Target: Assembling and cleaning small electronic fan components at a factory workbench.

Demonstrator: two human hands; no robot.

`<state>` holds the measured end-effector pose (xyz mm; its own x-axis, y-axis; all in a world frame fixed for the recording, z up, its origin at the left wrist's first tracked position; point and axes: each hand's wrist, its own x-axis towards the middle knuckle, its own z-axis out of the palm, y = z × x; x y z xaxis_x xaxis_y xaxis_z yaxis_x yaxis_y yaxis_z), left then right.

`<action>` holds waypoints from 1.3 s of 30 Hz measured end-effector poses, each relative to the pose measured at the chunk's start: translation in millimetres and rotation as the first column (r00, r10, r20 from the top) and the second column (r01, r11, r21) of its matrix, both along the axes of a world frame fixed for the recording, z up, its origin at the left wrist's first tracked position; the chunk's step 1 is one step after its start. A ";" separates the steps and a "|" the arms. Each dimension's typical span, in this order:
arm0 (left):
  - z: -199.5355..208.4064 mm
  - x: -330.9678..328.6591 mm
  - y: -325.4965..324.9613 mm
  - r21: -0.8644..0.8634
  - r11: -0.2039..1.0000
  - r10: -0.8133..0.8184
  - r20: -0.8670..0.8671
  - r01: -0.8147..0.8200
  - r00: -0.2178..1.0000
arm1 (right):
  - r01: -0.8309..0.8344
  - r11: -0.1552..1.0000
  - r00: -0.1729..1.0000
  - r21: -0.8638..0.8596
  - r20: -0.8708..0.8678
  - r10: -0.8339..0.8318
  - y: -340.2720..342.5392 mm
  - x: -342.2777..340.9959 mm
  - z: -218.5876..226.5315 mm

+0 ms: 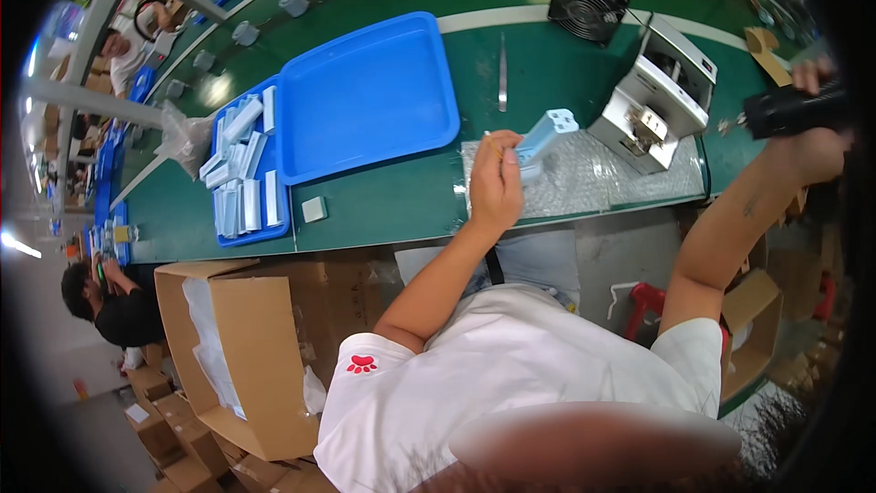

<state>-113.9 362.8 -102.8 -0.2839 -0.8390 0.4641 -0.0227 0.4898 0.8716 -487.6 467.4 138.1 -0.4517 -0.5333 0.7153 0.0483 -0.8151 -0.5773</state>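
My left hand [497, 184] is closed around a light blue plastic housing [551, 130], long and narrow, with small holes in the end that faces up and right. A thin yellowish piece shows by its fingers, too small to name. Under the housing lies a sheet of bubble wrap [593, 190] on the green bench. Over at the far right, the fingers of my right hand [808, 75] wrap round a dark handheld tool [789, 112], whose exact kind is lost in shadow. A silver metal machine [659, 96] stands between my hands, its opening towards me.
A large blue tray [447, 82] lies left of centre, beside a smaller blue tray [233, 241] holding several light blue housings. Tweezers [503, 78], a black fan [587, 7] and a small pale block [314, 210] rest on the bench. An open cardboard box [260, 356] stands below. Two people are at left.
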 end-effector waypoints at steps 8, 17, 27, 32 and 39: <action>18.8 15.9 -0.1 -0.024 0.985 -0.162 0.184 0.170 0.969 | 0.573 0.815 0.811 0.089 -0.206 -0.548 -68.3 109.9 -56.1; 52.3 24.8 -107.3 -0.011 0.986 -0.159 0.238 0.166 0.958 | 0.538 0.825 0.815 0.175 -0.356 -0.456 -31.4 191.8 -184.1; 48.2 -55.4 -363.8 -0.282 0.944 0.280 0.397 -0.174 0.874 | 0.316 0.716 0.809 0.623 -0.571 0.139 -32.9 221.1 -218.9; 29.8 -108.7 -472.5 -0.186 0.893 0.443 0.528 -0.410 0.725 | 0.341 0.721 0.772 0.603 -0.617 0.151 -36.3 218.3 -223.4; 2.4 -57.4 -571.3 -0.328 0.913 0.395 0.562 -0.242 0.727 | 0.369 0.678 0.792 0.636 -0.597 0.129 -37.4 219.0 -221.2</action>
